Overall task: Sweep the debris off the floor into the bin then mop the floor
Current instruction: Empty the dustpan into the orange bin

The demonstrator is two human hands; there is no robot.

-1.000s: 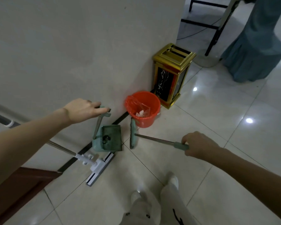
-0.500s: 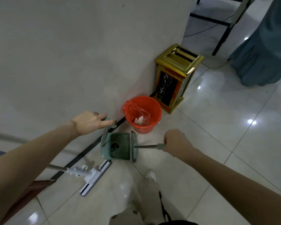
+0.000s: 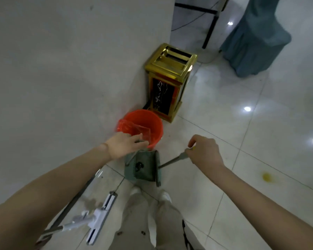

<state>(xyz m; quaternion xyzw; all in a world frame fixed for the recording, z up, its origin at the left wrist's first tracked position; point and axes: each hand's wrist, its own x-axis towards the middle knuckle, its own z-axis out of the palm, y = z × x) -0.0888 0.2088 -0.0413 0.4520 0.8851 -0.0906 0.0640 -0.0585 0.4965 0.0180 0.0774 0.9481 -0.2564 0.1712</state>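
Floor [image 3: 260, 132] of glossy pale tiles meets a grey wall [image 3: 61, 69], and at that edge stands the red bin [image 3: 153, 121] beside a gold box [image 3: 170, 69]. The left hand [image 3: 124, 146] curls round the dustpan [image 3: 144, 168] handle just before the bin; the right hand [image 3: 204, 150] grips the broom [image 3: 173, 161] handle, and a mop [image 3: 99, 218] lies nearby.

Left hand [image 3: 124, 145] grips green dustpan [image 3: 145, 168] handle, right hand [image 3: 204, 150] grips broom [image 3: 170, 162] handle, broom head at dustpan's edge, near orange bin [image 3: 156, 134], flat mop [image 3: 100, 217] on floor.
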